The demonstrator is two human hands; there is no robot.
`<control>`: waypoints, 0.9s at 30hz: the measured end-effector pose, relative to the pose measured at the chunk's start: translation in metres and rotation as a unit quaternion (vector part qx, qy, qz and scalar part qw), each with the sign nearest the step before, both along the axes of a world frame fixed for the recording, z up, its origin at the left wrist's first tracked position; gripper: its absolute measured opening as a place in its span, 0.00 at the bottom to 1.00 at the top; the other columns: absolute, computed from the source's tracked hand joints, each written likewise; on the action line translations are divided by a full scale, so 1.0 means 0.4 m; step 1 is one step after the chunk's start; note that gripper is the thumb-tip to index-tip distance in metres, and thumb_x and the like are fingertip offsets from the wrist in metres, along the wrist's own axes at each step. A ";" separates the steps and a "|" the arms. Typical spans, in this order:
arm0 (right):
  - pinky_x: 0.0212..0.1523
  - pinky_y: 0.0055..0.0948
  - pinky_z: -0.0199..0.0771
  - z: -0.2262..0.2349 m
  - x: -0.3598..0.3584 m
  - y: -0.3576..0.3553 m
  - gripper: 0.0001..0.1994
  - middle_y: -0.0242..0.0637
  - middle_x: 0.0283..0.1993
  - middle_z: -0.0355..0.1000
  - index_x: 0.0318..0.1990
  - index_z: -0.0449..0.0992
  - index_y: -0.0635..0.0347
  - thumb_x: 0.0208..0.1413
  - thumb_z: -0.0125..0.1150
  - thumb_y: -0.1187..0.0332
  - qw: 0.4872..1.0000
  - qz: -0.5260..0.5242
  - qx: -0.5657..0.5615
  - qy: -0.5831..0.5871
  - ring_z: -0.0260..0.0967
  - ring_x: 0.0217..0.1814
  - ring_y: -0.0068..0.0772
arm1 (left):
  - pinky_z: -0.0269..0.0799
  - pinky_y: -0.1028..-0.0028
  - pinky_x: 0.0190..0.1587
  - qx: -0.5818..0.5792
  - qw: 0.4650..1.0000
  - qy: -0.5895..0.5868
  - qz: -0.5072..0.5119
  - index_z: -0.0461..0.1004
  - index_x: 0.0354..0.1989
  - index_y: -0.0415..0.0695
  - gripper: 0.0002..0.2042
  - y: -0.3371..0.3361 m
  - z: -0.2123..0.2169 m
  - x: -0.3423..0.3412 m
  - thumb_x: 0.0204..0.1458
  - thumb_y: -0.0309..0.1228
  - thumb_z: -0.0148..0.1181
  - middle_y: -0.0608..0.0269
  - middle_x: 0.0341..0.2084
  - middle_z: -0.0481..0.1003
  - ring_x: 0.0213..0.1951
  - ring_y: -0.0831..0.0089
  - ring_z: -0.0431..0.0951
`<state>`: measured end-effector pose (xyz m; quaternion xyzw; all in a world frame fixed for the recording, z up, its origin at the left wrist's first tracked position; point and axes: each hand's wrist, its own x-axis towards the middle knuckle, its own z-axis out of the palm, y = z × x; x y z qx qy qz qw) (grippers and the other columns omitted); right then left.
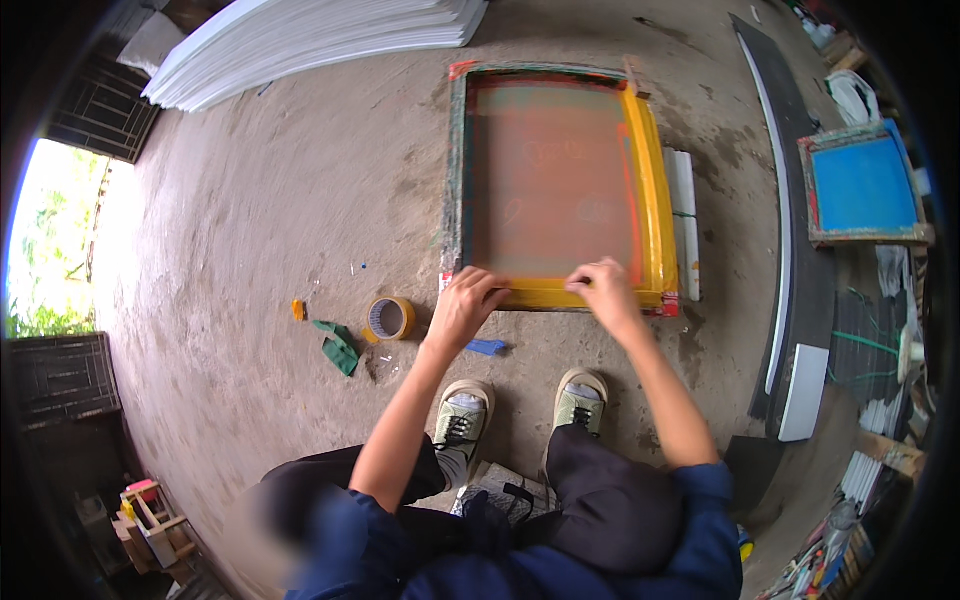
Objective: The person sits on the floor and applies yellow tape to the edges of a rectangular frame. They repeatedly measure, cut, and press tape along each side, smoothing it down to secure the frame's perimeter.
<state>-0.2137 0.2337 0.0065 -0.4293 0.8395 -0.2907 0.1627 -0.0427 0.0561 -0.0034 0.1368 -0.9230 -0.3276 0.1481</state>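
A screen-printing frame [457, 180] lies on the floor in front of me, its mesh [555, 190] stained reddish brown. Yellow tape [655, 195] covers its right side, and a yellow tape strip [538, 294] runs along the near side between my hands. My left hand [470, 305] is closed at the near left corner, fingers pinched on the left end of that strip. Farther right along the strip, my right hand [607, 292] is closed in a pinch on the tape, slightly blurred. A roll of yellow tape [404, 320] sits left of my left hand.
Green scrap [340, 350], a small orange piece [299, 310] and a blue piece [487, 347] lie on the floor. White sheets [320, 45] are stacked at far left. A blue-meshed frame [863, 182] and a long dark board [785, 220] stand to the right. My shoes [463, 415] are close by.
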 end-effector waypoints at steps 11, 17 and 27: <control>0.69 0.35 0.46 -0.096 -0.102 0.290 0.31 0.37 0.69 0.52 0.66 0.56 0.52 0.54 0.59 0.72 0.927 -0.174 -0.242 -0.226 0.45 0.72 0.36 | 0.77 0.74 0.38 0.264 0.951 -0.123 -0.107 0.80 0.31 0.38 0.06 0.120 -0.038 -0.241 0.47 0.28 0.65 0.59 0.28 0.80 0.33 0.72 0.81; 0.70 0.36 0.43 -0.109 -0.097 0.281 0.32 0.39 0.71 0.47 0.68 0.50 0.52 0.57 0.53 0.74 0.929 -0.165 -0.226 -0.241 0.41 0.73 0.37 | 0.76 0.73 0.37 0.278 0.947 -0.132 -0.090 0.81 0.30 0.39 0.09 0.192 -0.039 -0.299 0.45 0.32 0.67 0.56 0.25 0.80 0.29 0.71 0.81; 0.71 0.35 0.30 -0.117 -0.097 0.275 0.32 0.38 0.75 0.31 0.70 0.37 0.53 0.61 0.42 0.75 0.864 -0.186 -0.300 -0.359 0.27 0.76 0.34 | 0.75 0.71 0.34 0.227 0.957 -0.152 -0.100 0.80 0.27 0.38 0.10 0.329 -0.021 -0.416 0.43 0.33 0.65 0.58 0.22 0.79 0.29 0.70 0.81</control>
